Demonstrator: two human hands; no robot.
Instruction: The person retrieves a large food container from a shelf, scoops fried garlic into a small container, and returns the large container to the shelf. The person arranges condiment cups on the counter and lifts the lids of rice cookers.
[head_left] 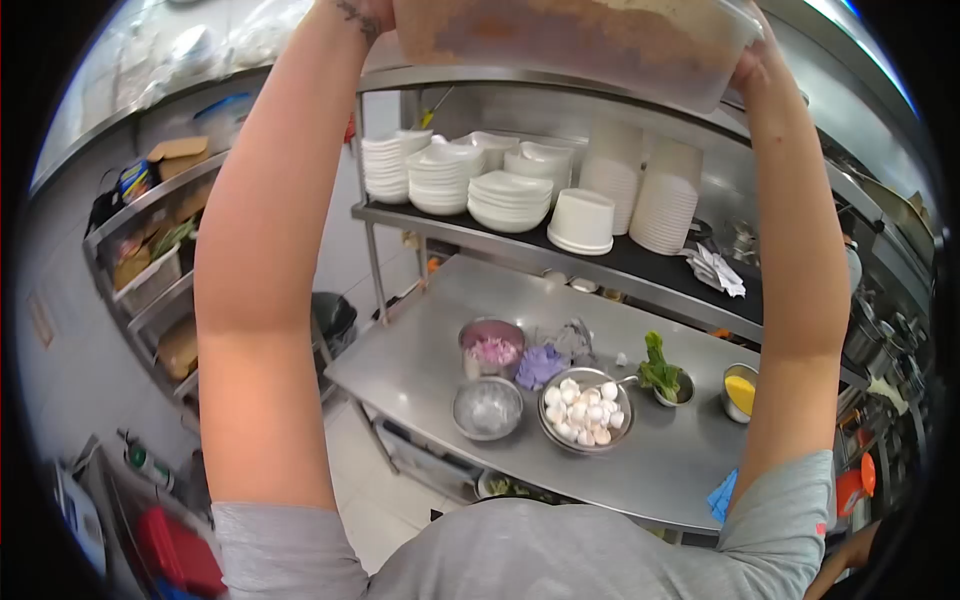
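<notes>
Grey T-shirt [530, 555] nearest; left hand [384, 14], right hand [752, 68] holding translucent rectangular plastic tub [590, 40] by steel top shelf's [450, 75] front edge; keep level, grip evenly.

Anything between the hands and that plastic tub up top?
Nothing visible. The left hand and right hand are right at opposite ends of the plastic tub, with no object showing in between. The top of the picture cuts off part of both, so the full grip can't be checked.
</notes>
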